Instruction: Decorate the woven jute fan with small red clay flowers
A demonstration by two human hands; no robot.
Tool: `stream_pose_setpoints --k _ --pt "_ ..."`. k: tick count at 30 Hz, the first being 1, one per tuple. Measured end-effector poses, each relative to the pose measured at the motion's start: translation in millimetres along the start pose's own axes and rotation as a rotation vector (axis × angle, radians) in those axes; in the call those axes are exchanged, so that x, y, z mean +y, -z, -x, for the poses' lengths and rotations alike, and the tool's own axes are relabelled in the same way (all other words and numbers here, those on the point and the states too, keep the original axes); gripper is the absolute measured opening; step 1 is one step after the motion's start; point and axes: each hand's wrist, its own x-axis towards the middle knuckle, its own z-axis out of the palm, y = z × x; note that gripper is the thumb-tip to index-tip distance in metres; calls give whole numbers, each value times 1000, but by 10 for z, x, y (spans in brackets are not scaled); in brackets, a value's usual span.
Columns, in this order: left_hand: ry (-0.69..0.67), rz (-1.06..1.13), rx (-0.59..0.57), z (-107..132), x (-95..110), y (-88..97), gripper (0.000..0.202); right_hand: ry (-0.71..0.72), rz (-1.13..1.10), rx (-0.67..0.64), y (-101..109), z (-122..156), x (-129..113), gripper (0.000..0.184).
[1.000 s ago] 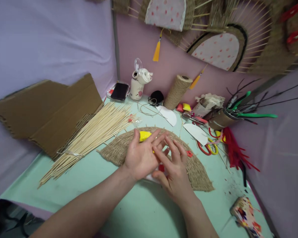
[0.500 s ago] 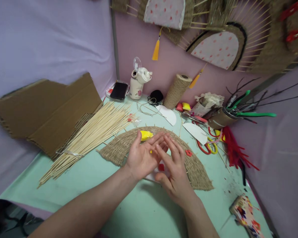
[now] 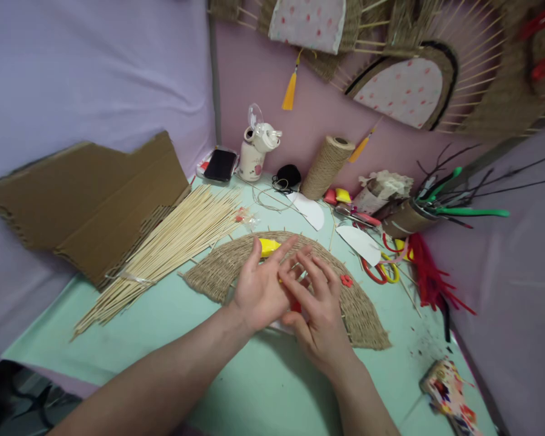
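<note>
Both hands hover over a half-round woven jute piece (image 3: 215,272) lying on the mint-green table (image 3: 172,321). My left hand (image 3: 260,292) is turned palm up with its fingers spread. The fingertips of my right hand (image 3: 321,318) lie across that palm, fingers apart. I cannot see anything pinched between them. A yellow lump (image 3: 267,246) sits on the weave just beyond my left fingertips. A small red flower (image 3: 346,280) rests on the weave to the right, and a red bit (image 3: 295,307) shows under my hands.
A bundle of bamboo skewers (image 3: 172,242) and a cardboard sheet (image 3: 91,200) lie at left. At the back stand a phone (image 3: 219,165), a cup (image 3: 254,154) and a twine spool (image 3: 327,166). Scissors (image 3: 381,270), red pipe cleaners (image 3: 429,275) and a tool pot (image 3: 406,219) crowd the right.
My right fingers have slid a little across my left palm. Both hands stay in the same spot over the weave. The view has shifted slightly.
</note>
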Motion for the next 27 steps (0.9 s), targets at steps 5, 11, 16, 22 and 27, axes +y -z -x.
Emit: stream_pose_setpoints --k 5,11,16,22,27 --pt "29 -8 -32 10 -28 -8 68 -19 -18 108 23 -21 -16 28" --pt "77 -12 -9 21 -53 -44 69 -115 -71 222 1 -88 -73 15" --pt "57 -31 11 4 -33 -31 61 -199 -70 293 286 -87 -80 12" --pt "10 -41 102 -37 -17 1 54 -328 275 323 645 184 471 11" --pt "4 -46 120 -38 -17 -2 53 -396 383 212 434 409 1054 17"
